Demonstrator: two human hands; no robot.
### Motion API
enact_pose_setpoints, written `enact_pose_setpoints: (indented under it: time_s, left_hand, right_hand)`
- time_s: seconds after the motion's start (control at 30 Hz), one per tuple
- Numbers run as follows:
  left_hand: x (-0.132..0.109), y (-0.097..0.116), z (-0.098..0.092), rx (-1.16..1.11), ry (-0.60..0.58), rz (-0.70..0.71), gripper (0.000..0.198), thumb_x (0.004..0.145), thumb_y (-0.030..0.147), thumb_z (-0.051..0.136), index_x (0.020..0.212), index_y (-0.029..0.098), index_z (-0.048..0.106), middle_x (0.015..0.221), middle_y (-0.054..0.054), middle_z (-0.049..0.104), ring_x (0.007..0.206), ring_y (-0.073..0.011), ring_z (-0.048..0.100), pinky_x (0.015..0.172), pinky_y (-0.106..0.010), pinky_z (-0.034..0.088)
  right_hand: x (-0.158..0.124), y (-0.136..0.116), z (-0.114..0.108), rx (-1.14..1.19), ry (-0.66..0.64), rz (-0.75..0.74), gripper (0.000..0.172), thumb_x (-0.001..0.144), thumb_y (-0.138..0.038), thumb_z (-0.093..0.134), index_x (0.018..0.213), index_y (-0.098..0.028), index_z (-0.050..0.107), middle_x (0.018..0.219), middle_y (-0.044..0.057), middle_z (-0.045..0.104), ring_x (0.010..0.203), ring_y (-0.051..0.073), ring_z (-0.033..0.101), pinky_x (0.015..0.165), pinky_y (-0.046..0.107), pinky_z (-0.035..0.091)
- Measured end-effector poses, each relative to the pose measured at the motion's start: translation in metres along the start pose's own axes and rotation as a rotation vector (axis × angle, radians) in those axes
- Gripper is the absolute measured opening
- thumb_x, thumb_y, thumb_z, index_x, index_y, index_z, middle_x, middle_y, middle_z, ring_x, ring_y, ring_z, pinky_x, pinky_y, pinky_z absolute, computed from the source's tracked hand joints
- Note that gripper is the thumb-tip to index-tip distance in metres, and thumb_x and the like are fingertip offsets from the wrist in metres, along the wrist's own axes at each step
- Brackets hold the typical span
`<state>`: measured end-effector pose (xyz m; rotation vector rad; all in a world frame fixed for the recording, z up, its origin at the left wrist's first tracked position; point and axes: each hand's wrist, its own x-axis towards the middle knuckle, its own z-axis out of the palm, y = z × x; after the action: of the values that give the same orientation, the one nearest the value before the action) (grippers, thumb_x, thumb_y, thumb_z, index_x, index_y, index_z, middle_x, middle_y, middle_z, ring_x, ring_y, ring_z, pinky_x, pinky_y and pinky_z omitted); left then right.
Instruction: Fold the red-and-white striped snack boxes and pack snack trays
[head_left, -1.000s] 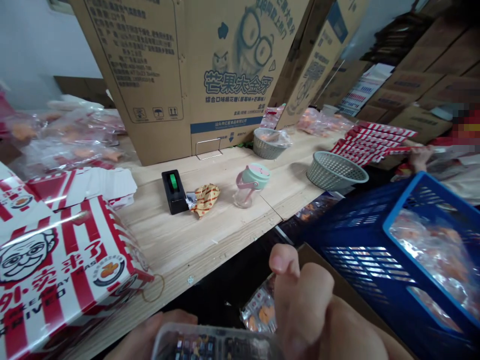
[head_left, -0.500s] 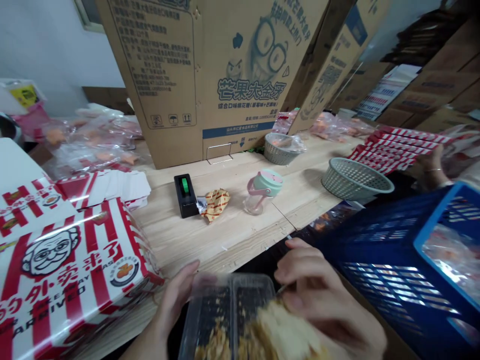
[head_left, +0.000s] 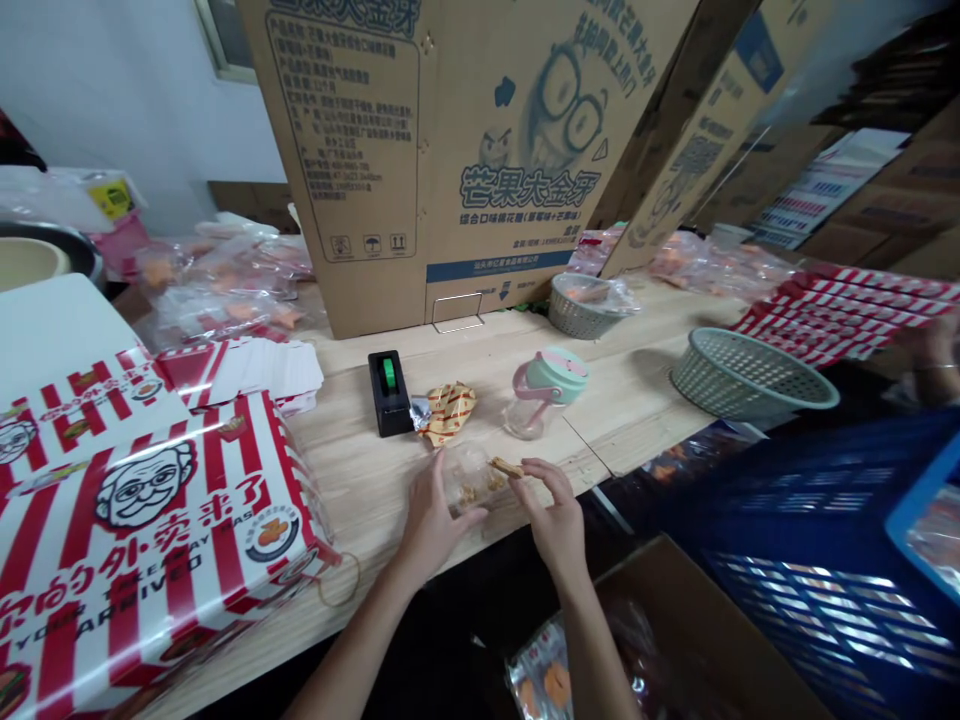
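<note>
My left hand (head_left: 435, 518) has its thumb and fingers closed around the near left side of a clear plastic tray (head_left: 459, 468), which is at the table's front edge. Golden-brown crumbs lie in the tray. My right hand (head_left: 553, 512) pinches a small tan, flaky piece of food (head_left: 507, 467) over the tray's right side. Just behind the tray lies a crumpled yellow-and-red wrapper (head_left: 450, 410), next to a black tape dispenser (head_left: 389, 400) with green tape. A mint-lidded clear cup (head_left: 555, 378) with a pink handle stands beyond my right hand.
Red-and-white striped boxes (head_left: 165, 520) crowd the left. A large cardboard carton (head_left: 375, 250) stands behind. Grey-green baskets (head_left: 750, 375) sit at the right and back. A blue crate (head_left: 810, 530) and an open cardboard box (head_left: 697, 630) are at the lower right. Another person's hand (head_left: 934, 340) shows far right.
Both hands have moved forward, away from me, carrying the tray and the food piece from below the table edge up to the table's front. The view has shifted slightly.
</note>
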<state>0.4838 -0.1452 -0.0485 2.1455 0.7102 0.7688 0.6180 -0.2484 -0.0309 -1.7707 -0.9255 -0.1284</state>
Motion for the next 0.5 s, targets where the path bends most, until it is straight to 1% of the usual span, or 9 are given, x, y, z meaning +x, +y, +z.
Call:
enact_pose_setpoints:
  time_s: [0.1,0.17,0.23,0.27,0.3,0.33,0.37,0.43,0.5]
  left_hand:
    - [-0.003,0.006,-0.006,0.067,0.039,0.051,0.061,0.086,0.023,0.039,0.139,0.015,0.01,0.14,-0.016,0.028,0.13,-0.0306,0.03,0.105,-0.043,0.031]
    - [-0.016,0.009,-0.008,0.131,0.106,0.154,0.06,0.085,0.02,0.043,0.138,0.015,0.015,0.14,-0.018,0.027,0.131,-0.0306,0.027,0.106,-0.044,0.03]
    - [-0.04,0.012,-0.007,0.187,0.138,0.398,0.054,0.082,0.019,0.048,0.132,0.016,0.028,0.136,-0.016,0.035,0.129,-0.0296,0.032,0.106,-0.047,0.031]
    - [-0.056,0.013,-0.005,0.2,0.121,0.551,0.05,0.081,0.019,0.05,0.128,0.017,0.035,0.131,-0.014,0.042,0.127,-0.0278,0.037,0.106,-0.046,0.031]
    - [-0.071,0.014,-0.002,0.201,0.082,0.684,0.044,0.08,0.02,0.051,0.123,0.018,0.04,0.125,-0.012,0.05,0.123,-0.0247,0.042,0.106,-0.044,0.033]
    - [-0.087,0.013,0.001,0.198,0.023,0.774,0.039,0.081,0.021,0.052,0.12,0.02,0.045,0.118,-0.009,0.056,0.118,-0.0212,0.048,0.105,-0.039,0.036]
    - [-0.101,0.01,0.003,0.198,-0.067,0.81,0.036,0.082,0.022,0.053,0.117,0.021,0.047,0.113,-0.006,0.06,0.114,-0.0177,0.052,0.103,-0.033,0.038]
    - [-0.123,-0.003,0.006,0.206,-0.3,0.8,0.031,0.083,0.025,0.053,0.114,0.023,0.051,0.108,-0.004,0.065,0.106,-0.0145,0.057,0.099,-0.025,0.042]
    - [-0.135,-0.027,0.002,0.21,-0.575,0.709,0.032,0.084,0.03,0.053,0.115,0.024,0.052,0.115,-0.004,0.063,0.107,-0.0165,0.057,0.096,-0.027,0.044]
  right_hand:
    - [-0.002,0.008,0.005,-0.025,0.028,-0.001,0.016,0.077,-0.033,0.061,0.083,-0.018,0.065,0.096,0.011,0.062,0.094,0.023,0.057,0.083,0.045,0.045]
    - [-0.003,0.011,0.007,0.003,0.042,0.022,0.017,0.077,-0.032,0.061,0.084,-0.018,0.064,0.098,0.011,0.062,0.095,0.022,0.057,0.085,0.045,0.045]
    - [-0.003,0.012,0.007,0.035,0.054,0.054,0.017,0.076,-0.033,0.062,0.085,-0.018,0.064,0.099,0.011,0.061,0.095,0.022,0.057,0.086,0.045,0.045]
    - [-0.003,0.013,0.007,0.052,0.062,0.071,0.018,0.076,-0.033,0.062,0.084,-0.018,0.064,0.1,0.011,0.061,0.095,0.022,0.057,0.087,0.044,0.045]
    - [-0.002,0.014,0.007,0.07,0.072,0.09,0.018,0.075,-0.034,0.063,0.084,-0.017,0.064,0.1,0.011,0.061,0.095,0.022,0.057,0.087,0.045,0.044]
    - [-0.002,0.014,0.008,0.091,0.084,0.113,0.019,0.074,-0.034,0.063,0.083,-0.017,0.064,0.1,0.011,0.061,0.096,0.022,0.057,0.088,0.045,0.044]
    - [-0.002,0.015,0.008,0.119,0.1,0.14,0.02,0.073,-0.034,0.064,0.083,-0.017,0.064,0.1,0.011,0.061,0.097,0.023,0.057,0.089,0.045,0.043]
    - [-0.002,0.016,0.01,0.181,0.136,0.204,0.022,0.071,-0.035,0.065,0.082,-0.016,0.063,0.102,0.011,0.061,0.098,0.023,0.057,0.091,0.045,0.041]
    - [-0.003,0.018,0.013,0.255,0.167,0.276,0.023,0.07,-0.035,0.066,0.083,-0.016,0.064,0.104,0.01,0.061,0.1,0.023,0.056,0.092,0.044,0.04]
